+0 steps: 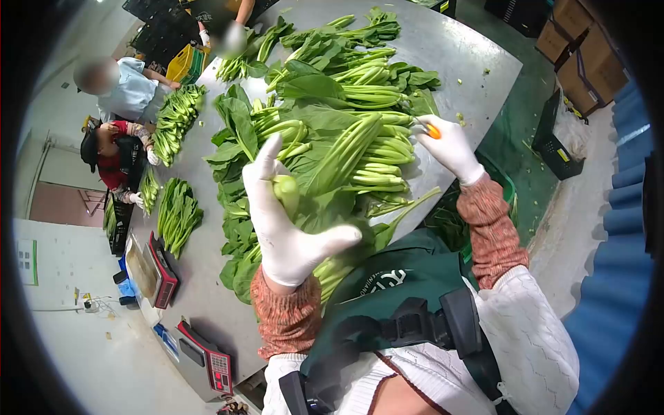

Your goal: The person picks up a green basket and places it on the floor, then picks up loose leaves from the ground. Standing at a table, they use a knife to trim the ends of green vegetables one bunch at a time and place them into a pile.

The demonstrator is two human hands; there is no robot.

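Note:
My left hand [282, 238], in a white glove, is raised over the near part of the leafy-green pile [325, 135]. A leafy green [286, 194] rests in its curled fingers, its thick pale stem end showing, while the thumb and index finger stick out. Leaves below this hand are blurred. To the right, my gloved right hand [451, 151] is closed around a small knife with an orange handle [433, 131]; its blade is barely visible. The knife is beside the cut stem ends of bunches stacked on the metal table [477, 69].
Two red scales [220, 373] stand at the table's left edge. Separate bunches [178, 216] lie nearby. Co-workers [128, 86] stand across the table. A green basket [499, 181] is below my right arm; a black crate [557, 149] and cardboard boxes [588, 69] are on the right.

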